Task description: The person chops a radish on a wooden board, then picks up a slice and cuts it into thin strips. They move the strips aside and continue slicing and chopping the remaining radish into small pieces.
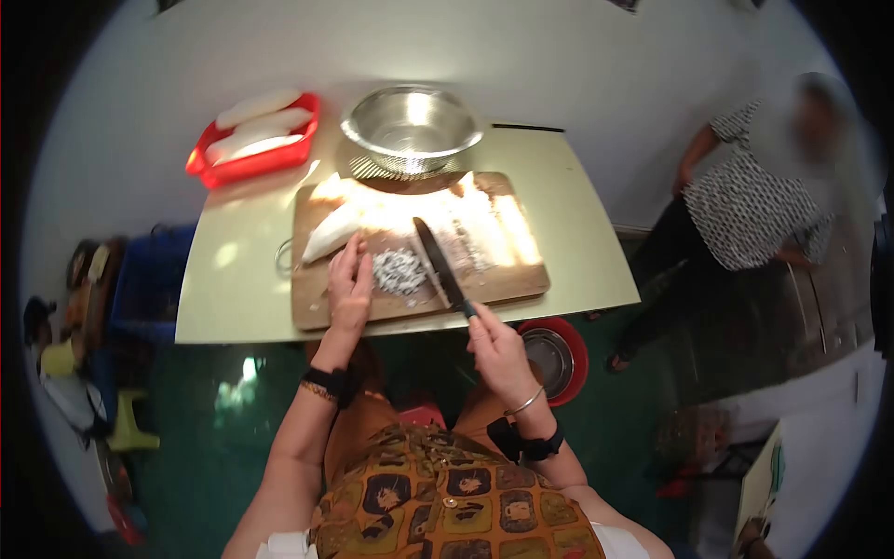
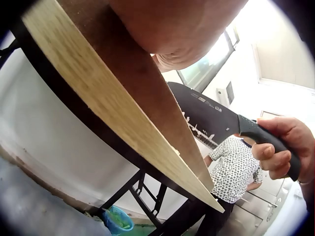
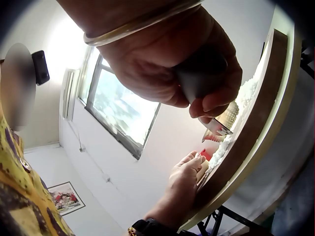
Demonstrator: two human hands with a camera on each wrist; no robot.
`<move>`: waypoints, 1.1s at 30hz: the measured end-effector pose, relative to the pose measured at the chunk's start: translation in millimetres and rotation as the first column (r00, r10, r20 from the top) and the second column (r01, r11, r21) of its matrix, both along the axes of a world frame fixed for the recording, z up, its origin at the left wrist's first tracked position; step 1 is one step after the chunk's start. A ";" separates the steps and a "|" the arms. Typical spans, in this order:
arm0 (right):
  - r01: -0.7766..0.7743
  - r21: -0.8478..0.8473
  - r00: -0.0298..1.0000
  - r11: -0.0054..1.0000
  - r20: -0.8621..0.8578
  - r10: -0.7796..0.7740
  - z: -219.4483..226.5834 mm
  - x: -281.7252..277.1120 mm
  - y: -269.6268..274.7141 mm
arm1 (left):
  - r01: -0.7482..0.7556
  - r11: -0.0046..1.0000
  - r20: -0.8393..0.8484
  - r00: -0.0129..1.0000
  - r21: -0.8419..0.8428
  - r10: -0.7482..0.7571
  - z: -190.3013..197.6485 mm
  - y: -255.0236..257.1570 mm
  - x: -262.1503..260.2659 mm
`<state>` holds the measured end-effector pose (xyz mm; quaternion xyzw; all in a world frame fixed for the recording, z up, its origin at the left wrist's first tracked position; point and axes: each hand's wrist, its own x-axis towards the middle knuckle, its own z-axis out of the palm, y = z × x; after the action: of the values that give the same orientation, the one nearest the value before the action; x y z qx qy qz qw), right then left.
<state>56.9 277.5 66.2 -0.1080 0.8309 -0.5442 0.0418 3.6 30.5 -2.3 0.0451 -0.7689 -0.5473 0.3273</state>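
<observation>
My right hand [image 1: 501,352] grips the black handle of a kitchen knife [image 1: 438,261], whose wide dark blade points away over the cutting board [image 1: 521,279]. Small white bits cling to the blade in the left wrist view. On the board's left part rests my left hand [image 1: 349,289], fingers fairly straight and pointing away from me. Just beyond its fingertips a long white radish piece [image 1: 328,233] lies slantwise. Between hand and blade sits a heap of finely chopped white bits [image 1: 399,271]. More white bits [image 3: 249,88] spread across the board, partly washed out by sunlight.
Behind the board stands a steel bowl [image 1: 413,126] on a perforated metal base. A red basket [image 1: 247,168] with several whole white radishes is at the table's back left. Below the right front edge is a red basin [image 1: 579,359]. A person [image 1: 754,200] stands at the right.
</observation>
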 end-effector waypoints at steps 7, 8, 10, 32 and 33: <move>-0.085 0.060 0.996 0.995 0.007 0.085 25.2 15.2 4.0 | -0.102 0.963 -0.007 0.995 -0.251 0.103 2.8 -16.7 21.6; -0.097 0.071 0.995 0.993 0.012 0.096 27.8 16.2 5.2 | -0.082 0.950 0.030 0.995 -0.302 0.095 2.4 -16.2 23.3; -0.102 0.107 0.994 0.989 -0.025 0.105 29.8 13.4 7.3 | -0.058 0.916 0.044 0.996 -0.397 0.082 5.3 -10.4 24.9; -0.105 0.269 0.967 0.957 -0.198 0.162 18.7 -10.5 -10.1 | 0.030 0.932 -0.054 0.997 -0.361 -0.053 8.6 26.4 -16.7; -0.096 0.252 0.965 0.963 -0.214 0.152 21.3 -10.4 -10.9 | 0.032 0.942 -0.053 0.997 -0.334 -0.052 11.0 26.2 -16.2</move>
<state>46.5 266.7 87.5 -0.2171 0.8812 -0.4199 -0.0083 -12.7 56.7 8.7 -0.0440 -0.8408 -0.4176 0.3417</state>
